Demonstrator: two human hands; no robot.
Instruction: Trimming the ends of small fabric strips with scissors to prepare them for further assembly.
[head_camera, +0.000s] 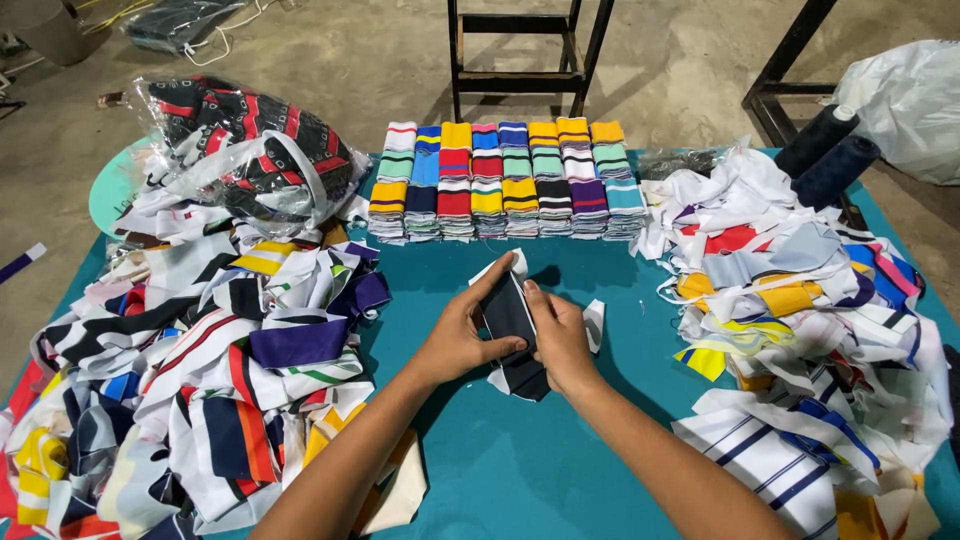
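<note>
My left hand (462, 335) and my right hand (558, 335) both grip a dark navy knit strip with white edges (508, 315), held just above the teal table (520, 460) at its middle. My left thumb and fingers pinch its left side and top. Fingers of my right hand press along its right edge. A small white piece (594, 322) lies just right of my right hand. Neat rows of folded striped collar pieces (505, 180) in several colours stand stacked behind the strip.
A big loose heap of striped fabric pieces (200, 370) covers the table's left side, another heap (800, 310) the right. A clear plastic bag of dark and red pieces (250, 140) sits back left. Dark thread cones (830, 150) stand back right, black metal frames (520, 50) behind.
</note>
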